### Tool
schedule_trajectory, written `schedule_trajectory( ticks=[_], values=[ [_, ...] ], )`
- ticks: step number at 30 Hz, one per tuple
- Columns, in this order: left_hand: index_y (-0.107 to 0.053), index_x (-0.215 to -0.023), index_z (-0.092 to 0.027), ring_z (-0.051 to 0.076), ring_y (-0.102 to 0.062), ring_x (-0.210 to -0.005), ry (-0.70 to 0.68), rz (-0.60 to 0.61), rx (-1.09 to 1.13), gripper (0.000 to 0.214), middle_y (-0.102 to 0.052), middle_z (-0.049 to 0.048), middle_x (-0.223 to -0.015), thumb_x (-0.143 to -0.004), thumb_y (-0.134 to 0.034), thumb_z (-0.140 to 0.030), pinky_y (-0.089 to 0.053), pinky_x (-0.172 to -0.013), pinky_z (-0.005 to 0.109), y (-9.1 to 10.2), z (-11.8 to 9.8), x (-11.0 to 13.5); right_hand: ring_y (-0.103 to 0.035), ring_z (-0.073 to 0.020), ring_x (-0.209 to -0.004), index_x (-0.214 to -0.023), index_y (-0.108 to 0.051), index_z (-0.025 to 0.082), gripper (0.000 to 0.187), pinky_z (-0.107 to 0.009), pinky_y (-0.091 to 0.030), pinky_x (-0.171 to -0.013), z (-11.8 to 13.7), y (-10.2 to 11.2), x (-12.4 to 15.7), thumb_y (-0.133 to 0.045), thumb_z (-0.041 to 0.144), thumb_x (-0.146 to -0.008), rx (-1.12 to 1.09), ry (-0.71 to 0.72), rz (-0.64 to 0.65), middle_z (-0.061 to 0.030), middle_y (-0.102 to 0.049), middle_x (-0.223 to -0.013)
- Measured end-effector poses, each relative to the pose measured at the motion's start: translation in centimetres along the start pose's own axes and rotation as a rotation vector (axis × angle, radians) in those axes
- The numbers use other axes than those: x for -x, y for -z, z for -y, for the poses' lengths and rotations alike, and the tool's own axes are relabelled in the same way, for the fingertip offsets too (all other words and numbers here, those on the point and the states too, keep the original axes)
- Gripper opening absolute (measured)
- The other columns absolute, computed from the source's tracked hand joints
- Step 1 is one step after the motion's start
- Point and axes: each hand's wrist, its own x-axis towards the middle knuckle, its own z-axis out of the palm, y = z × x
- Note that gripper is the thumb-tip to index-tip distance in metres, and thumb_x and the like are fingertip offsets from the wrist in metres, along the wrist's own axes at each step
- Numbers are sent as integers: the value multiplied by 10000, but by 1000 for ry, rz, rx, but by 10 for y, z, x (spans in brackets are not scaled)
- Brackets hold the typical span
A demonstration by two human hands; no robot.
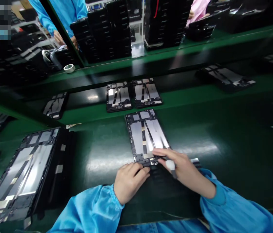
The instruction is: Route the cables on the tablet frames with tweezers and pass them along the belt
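1. The left hand (129,182), lower centre, is half curled. Its fingertips rest on the near edge of an open tablet (147,136) and close around nothing.
2. The right hand (181,168) stretches its fingers flat across that same edge. A small pale object (170,165) sits at its knuckles; I cannot tell whether the hand pinches it.
3. The tablet lies flat mid-frame on the green bench (223,136).
4. Two more tablets (133,94) lie side by side beyond it, and a stack of tablets (25,171) sits lower left.

Open tablet chassis (147,136), dark frame, two silvery panels inside, lying flat and slightly askew on the green bench (97,152), insides up
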Motion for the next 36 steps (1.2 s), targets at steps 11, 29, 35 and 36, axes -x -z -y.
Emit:
schedule_trajectory(
  ticks=[11, 29, 35, 36],
  values=[
    [-691, -915, -209, 90, -567, -645, 474, 4, 623, 92, -683, 0, -866, -900, -621, -151, -450, -599, 185, -9, 13, -6, -709, -216, -883, -1135, -644, 244, 272, -351, -548, -792, 10, -26, -20, -610, 119, -896, -72, 21, 102, -41, -748, -970],
    [-702, -1054, -228, 85, -503, -597, 560, 79, 683, 190, -661, -3, -855, -867, -679, -207, -425, -578, 196, -1, 15, -9, -691, -206, -828, -1078, -606, 246, 243, -341, -495, -778, 14, -35, -21, -612, 106, -879, -31, 33, 21, -4, -729, -845],
    [-694, -1029, -230, 98, -507, -629, 517, 95, 550, 146, -631, 0, -861, -886, -668, -245, -440, -618, 215, 1, 16, -7, -696, -204, -818, -1070, -613, 243, 241, -340, -497, -776, 14, -36, -20, -615, 103, -873, -14, 43, -3, -4, -730, -840],
    [-698, -999, -227, 100, -508, -625, 514, 102, 538, 114, -632, -1, -845, -896, -654, -245, -439, -616, 216, 1, 16, -7, -696, -206, -821, -1073, -614, 242, 242, -340, -497, -775, 13, -37, -20, -613, 104, -874, -9, 51, -9, -4, -729, -836]
  ],
)
